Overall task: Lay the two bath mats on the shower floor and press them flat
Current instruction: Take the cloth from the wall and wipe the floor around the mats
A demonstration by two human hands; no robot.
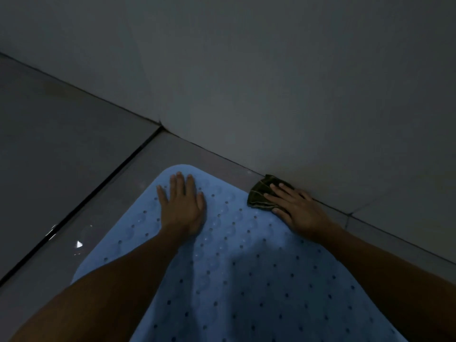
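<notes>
Blue mat [246, 280], cut off below, under flat-fingered left hand [181, 208]; right hand [296, 208] flat on dark cloth [259, 196].

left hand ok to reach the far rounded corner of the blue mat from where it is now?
Probably yes. The left hand lies flat on the blue mat, fingertips just short of that corner, nothing between. The right hand is off to the side on a dark cloth.

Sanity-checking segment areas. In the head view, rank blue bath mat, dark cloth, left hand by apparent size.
1. blue bath mat, by far the largest, cut off at the bottom edge.
2. left hand, flat on the mat.
3. dark cloth, partly hidden under the right hand, so unsure against the left hand.
</notes>
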